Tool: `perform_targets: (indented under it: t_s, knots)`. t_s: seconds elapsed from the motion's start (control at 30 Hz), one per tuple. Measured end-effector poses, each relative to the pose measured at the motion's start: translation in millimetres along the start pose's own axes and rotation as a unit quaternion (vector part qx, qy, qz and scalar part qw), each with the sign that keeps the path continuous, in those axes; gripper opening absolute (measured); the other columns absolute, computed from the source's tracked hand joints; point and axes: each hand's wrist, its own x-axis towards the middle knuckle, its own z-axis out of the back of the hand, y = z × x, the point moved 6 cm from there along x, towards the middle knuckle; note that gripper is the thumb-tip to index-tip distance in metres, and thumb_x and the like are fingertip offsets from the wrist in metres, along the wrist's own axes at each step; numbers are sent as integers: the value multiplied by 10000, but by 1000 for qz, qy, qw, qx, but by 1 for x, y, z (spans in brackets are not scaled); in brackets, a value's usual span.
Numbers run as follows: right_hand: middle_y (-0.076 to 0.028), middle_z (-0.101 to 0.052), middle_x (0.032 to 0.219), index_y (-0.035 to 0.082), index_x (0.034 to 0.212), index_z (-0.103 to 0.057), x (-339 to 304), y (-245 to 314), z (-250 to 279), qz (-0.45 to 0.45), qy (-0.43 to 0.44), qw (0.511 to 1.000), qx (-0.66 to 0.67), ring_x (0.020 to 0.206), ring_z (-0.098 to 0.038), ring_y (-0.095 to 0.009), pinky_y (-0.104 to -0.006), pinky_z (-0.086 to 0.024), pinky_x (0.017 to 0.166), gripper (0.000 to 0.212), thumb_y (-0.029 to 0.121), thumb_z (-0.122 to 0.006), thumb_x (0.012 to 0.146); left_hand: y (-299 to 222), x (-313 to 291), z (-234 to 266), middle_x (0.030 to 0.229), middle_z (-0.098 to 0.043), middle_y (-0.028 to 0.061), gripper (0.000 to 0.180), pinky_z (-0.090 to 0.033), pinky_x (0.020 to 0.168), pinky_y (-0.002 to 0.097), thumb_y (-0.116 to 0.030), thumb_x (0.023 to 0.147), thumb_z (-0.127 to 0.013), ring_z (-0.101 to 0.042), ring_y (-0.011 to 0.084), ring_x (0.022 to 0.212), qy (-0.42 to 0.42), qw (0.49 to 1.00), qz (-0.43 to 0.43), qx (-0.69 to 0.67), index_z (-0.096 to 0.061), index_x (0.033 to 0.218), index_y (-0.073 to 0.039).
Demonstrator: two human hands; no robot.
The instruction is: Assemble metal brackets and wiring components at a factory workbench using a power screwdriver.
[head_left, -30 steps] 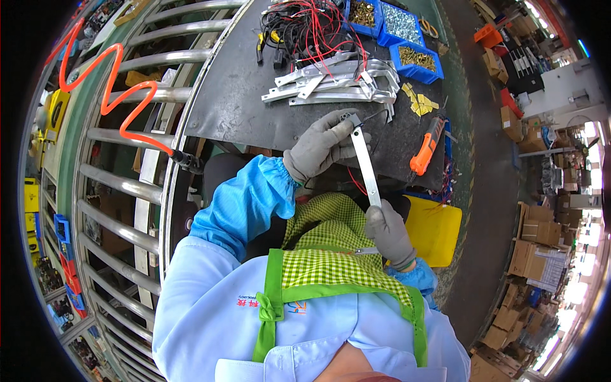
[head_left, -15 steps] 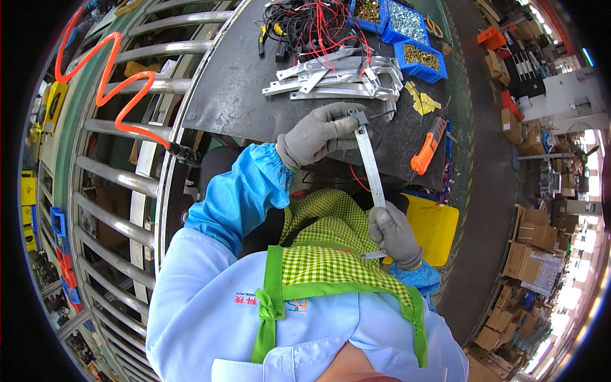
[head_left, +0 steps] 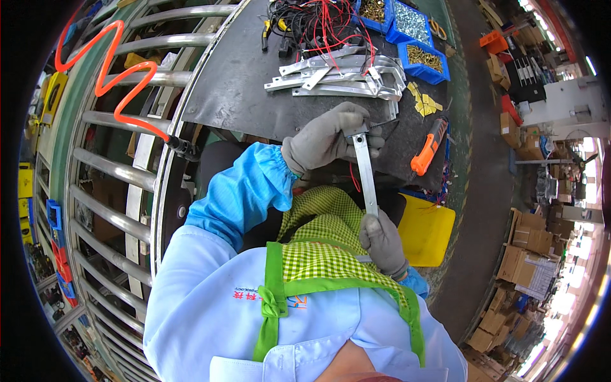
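Orange coil hose (head_left: 151,66) runs across the rollers (head_left: 118,170) at left, its black fitting (head_left: 182,147) near the bench (head_left: 235,83) edge. Yellow panel (head_left: 426,232) sits by the bench's near right corner. Cartons (head_left: 534,238) are piled far right.

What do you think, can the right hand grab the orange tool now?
Probably not: the right hand is holding the metal bar, though nothing seems to cover the orange tool.

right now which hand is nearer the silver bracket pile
Left: the left hand is just below the bracket pile in the picture; the right hand is farther down, by the apron.
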Motion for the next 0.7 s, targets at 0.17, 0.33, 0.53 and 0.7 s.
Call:
perform_targets:
  t_s: [0.17,0.33,0.53,0.7]
  knots:
    - [3,-416,607,40,907,-482,1,5,-5,26,-17,999,-17,510,-373,-85,-253,-314,480,408,423,-414,1032,12,8,-5,936,-638,149,412,-595,808,421,-383,1002,-493,-682,284,861,-70,997,-8,-32,-520,1154,-1]
    - [4,-427,605,45,890,-481,-4,11,-10,-13,22,1000,-4,502,-380,-86,-257,-317,471,420,436,-417,1029,17,2,3,840,-617,73,336,-552,647,324,-303,973,-554,-628,164,701,-41,993,-107,29,-570,1095,9]
    - [6,-433,593,49,875,-479,-6,8,-10,-27,23,999,-9,498,-393,-86,-256,-315,465,438,456,-418,1025,24,1,4,831,-624,85,336,-541,626,312,-303,985,-536,-624,163,685,-24,995,-99,-19,-566,1108,8]
    - [6,-437,596,51,878,-477,-11,4,-11,-24,29,999,-18,502,-397,-85,-255,-316,467,435,458,-426,1022,23,-8,3,822,-624,84,333,-541,623,307,-302,983,-530,-621,163,673,-29,993,-114,15,-567,1106,5]
